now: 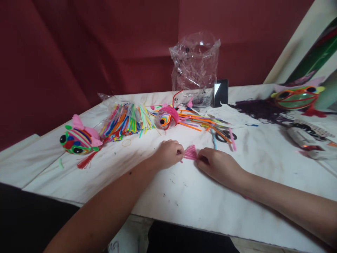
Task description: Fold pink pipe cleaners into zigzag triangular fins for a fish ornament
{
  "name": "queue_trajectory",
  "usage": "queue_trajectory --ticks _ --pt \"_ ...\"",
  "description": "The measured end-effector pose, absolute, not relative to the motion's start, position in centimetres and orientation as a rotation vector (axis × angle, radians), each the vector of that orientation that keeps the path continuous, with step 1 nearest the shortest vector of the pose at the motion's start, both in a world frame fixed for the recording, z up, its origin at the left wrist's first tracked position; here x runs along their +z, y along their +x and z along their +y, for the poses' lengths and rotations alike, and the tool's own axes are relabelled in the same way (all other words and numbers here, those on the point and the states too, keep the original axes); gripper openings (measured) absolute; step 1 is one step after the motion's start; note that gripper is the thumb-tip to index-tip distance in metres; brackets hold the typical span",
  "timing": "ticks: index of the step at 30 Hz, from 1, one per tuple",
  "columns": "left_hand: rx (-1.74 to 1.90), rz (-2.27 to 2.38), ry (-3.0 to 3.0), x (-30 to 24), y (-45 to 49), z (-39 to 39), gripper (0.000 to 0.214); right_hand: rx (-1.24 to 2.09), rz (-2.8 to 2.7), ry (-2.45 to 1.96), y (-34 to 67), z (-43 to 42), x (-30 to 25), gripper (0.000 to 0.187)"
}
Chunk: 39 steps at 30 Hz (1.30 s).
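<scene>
"What do the hands hold?"

"A pink ribbed piece (190, 152) spans the gap between left hand (170, 153) and right hand (219, 165), each pinching one end."

"And nearby?"

"A pink-topped ball (172, 115) sits beyond the left hand; multicolored stems (119, 126) lie farther to its left."

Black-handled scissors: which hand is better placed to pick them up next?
The right hand, most likely: the scissors lie just beyond it, while the left hand is farther away. Both hands pinch the pink striped piece, so the right would first have to let go.
</scene>
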<state>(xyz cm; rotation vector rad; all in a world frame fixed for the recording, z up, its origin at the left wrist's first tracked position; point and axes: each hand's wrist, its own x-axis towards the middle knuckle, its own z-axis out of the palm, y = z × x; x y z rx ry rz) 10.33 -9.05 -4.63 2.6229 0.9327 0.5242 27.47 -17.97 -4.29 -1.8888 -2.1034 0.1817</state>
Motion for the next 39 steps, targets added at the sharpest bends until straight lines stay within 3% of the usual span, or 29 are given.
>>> queue_trajectory --ticks 9,15,19,25,31,39 --pt "0.578 0.942 2.57 -4.7 10.3 -9.3 0.014 0.087 -2.05 -1.849 26.6 -17.6 -4.8 0.011" --pt "1.141 1.052 2.405 -2.7 9.7 -10.0 0.019 0.032 -2.108 -1.459 27.4 -17.8 -4.1 0.015" --pt "1.121 0.997 2.514 -1.7 9.3 -10.5 0.013 -0.135 -2.165 -1.252 28.2 -17.4 -3.3 0.021" --pt "1.086 0.914 2.747 -2.4 9.4 -10.9 0.012 -0.255 -2.18 -1.26 28.3 -17.0 -3.0 0.024" --pt "1.073 0.94 2.85 -2.7 9.7 -11.1 0.016 -0.141 -2.095 -1.318 27.6 -17.5 -3.5 0.025" --pt "1.407 1.252 2.635 -3.3 11.6 -12.1 0.018 -0.195 -1.941 -1.46 26.1 -17.4 -3.2 0.014"
